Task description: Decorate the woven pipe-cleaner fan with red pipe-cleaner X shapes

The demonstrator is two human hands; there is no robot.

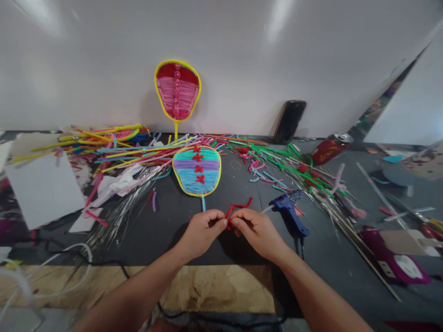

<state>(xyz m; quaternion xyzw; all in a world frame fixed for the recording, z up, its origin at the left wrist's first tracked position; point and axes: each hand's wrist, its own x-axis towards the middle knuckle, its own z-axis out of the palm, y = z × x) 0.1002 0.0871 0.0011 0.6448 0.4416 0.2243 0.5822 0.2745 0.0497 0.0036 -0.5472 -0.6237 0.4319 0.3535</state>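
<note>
Between my fingertips is a bent red pipe cleaner (230, 213), low over the dark tabletop. My left hand (206, 230) pinches it from one side and my right hand (254, 228) from the other; the fingers hide part of it. Another red piece (246, 203) sticks out just beyond, and I cannot tell whether it joins the held one. Behind my left hand lies a fan-shaped piece (197, 171) with a yellow rim, turquoise, purple and blue bands, and a column of red bow-like shapes. Its light blue handle (203, 203) points toward me.
A pink and red fan (177, 92) stands against the pale wall. Pipe cleaners (145, 150) heap at the left, green ones (277, 161) at the right. A blue glue gun (290, 213) lies right of my hand. Farther back are a phone (290, 122) and a red can (331, 148).
</note>
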